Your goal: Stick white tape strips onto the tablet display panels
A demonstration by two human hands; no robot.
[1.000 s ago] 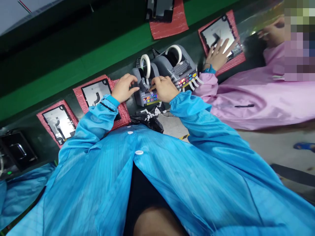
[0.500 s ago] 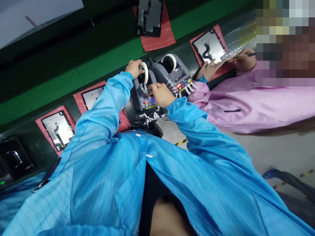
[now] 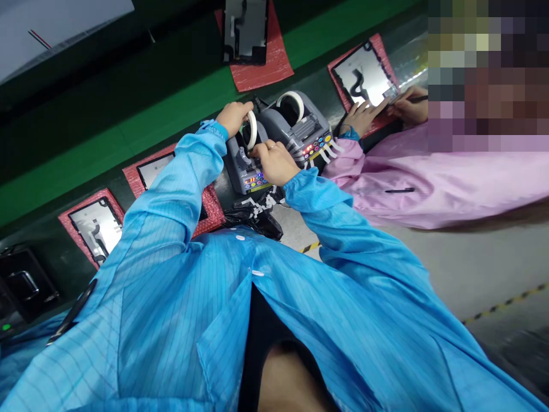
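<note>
In the head view my left hand point(image 3: 234, 119) is closed at the top edge of a white tape roll point(image 3: 252, 131). The roll stands upright in a grey electric tape dispenser point(image 3: 237, 171) with a lit red display and coloured buttons. My right hand point(image 3: 277, 163) has its fingers bent together at the front of the roll, over the dispenser's top. What its fingertips pinch is hidden. A second grey tape dispenser point(image 3: 315, 130) with its own white tape roll point(image 3: 295, 102) stands just to the right, with white strips hanging from its front.
Screen panels point(image 3: 98, 228) lie on red bubble-wrap sheets point(image 3: 71, 229) to the left; another panel point(image 3: 244, 34) lies farther back. A black bag point(image 3: 266, 223) with white tape scraps hangs below the dispenser. A co-worker's hands point(image 3: 362, 119) work at a panel point(image 3: 364, 77) on the right.
The view has shifted slightly. My left hand's fingers have moved over the top of the tape roll. My right hand stays at the dispenser with its fingers more bent.
</note>
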